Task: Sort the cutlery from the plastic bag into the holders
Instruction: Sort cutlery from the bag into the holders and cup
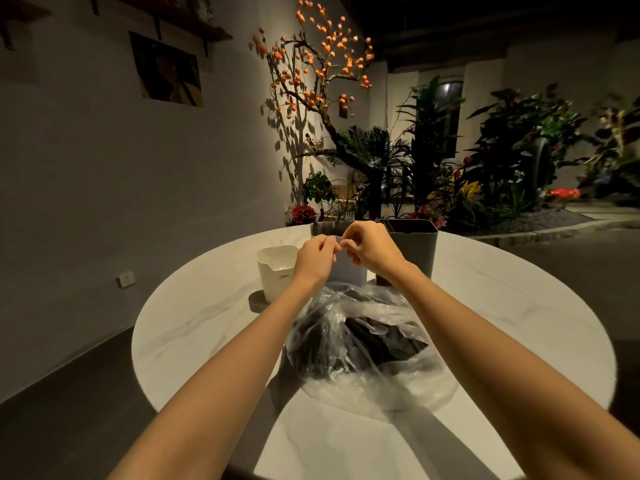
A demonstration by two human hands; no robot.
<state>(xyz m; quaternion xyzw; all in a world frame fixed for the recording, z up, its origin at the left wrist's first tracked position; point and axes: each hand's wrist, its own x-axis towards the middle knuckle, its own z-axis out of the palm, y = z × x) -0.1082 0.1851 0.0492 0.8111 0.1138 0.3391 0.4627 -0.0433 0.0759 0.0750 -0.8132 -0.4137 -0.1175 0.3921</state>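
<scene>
A clear plastic bag (349, 341) lies on the table in front of me, with dark cutlery and a pale spoon (375, 329) inside. Behind it stand a white holder (275, 271), a grey-blue holder (348, 271), a dark grey holder (412, 251) and, at the back, a holder with forks (329, 225). My left hand (317, 259) and my right hand (369, 249) meet above the grey-blue holder. Their curled fingertips pinch a small pale item (340, 244) between them; it is too small to identify.
The round white marble table (194, 306) has its edge close on the left and right. A dark tray (256, 301) sits under the white holder. Plants and a tree with orange fruit stand beyond the table's far side.
</scene>
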